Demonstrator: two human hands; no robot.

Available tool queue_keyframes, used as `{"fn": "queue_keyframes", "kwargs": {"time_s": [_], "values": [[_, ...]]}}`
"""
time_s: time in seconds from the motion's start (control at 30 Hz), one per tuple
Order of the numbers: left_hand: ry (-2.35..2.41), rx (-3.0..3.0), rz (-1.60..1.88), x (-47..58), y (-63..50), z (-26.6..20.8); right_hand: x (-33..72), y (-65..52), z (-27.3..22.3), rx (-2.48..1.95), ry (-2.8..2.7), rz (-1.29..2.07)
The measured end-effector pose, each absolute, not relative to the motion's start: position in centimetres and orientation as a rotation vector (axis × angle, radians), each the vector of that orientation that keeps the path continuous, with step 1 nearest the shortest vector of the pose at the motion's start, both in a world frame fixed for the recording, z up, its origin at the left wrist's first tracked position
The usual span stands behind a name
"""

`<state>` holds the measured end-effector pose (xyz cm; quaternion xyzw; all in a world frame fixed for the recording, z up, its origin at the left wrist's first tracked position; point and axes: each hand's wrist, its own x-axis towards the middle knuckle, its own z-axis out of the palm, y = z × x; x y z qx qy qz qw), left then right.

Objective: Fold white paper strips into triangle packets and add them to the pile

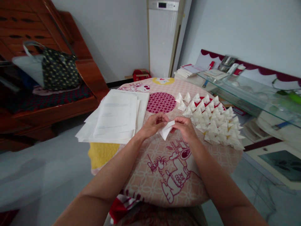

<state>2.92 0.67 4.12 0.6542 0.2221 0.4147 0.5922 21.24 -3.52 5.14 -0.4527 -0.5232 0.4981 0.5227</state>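
Between both hands, over the middle of the table, is a small piece of folded white paper (166, 131) with a pointed lower end. My left hand (154, 124) pinches its left side, fingers curled. On the other side my right hand (185, 128) grips the upper right edge between thumb and fingers. Left of my hands lies a stack of white paper sheets (117, 110), some with faint printed lines. To the right stand many pointed folded paper pieces (211, 117), set close together in rows.
A patterned pink cloth (162, 175) covers the round table. Along the right runs a glass shelf (249, 94) with books (188, 70) at its far end. A wooden bench (87, 78) holding a dotted bag (60, 69) stands left. A white floor-standing unit (162, 37) is behind.
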Motion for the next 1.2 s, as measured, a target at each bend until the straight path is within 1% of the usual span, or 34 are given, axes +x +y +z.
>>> {"fn": "queue_keyframes", "kwargs": {"time_s": [0.3, 0.67, 1.0, 1.2], "values": [[0.512, 1.441, 1.016, 3.08, 0.45, 4.40, 21.24, -3.41, 5.09, -1.065, -1.259, 1.210], [0.513, 1.418, 0.989, 2.94, 0.75, 4.01, 21.39, -3.18, 4.63, -1.081, -1.263, 1.198], [0.516, 1.392, 0.967, 2.43, 0.68, 4.60, 21.57, -3.34, 4.57, -1.034, -1.235, 1.164], [0.534, 1.367, 0.949, 2.26, 0.71, 4.63, 21.58, -3.51, 4.96, -1.023, -1.237, 1.215]]}}
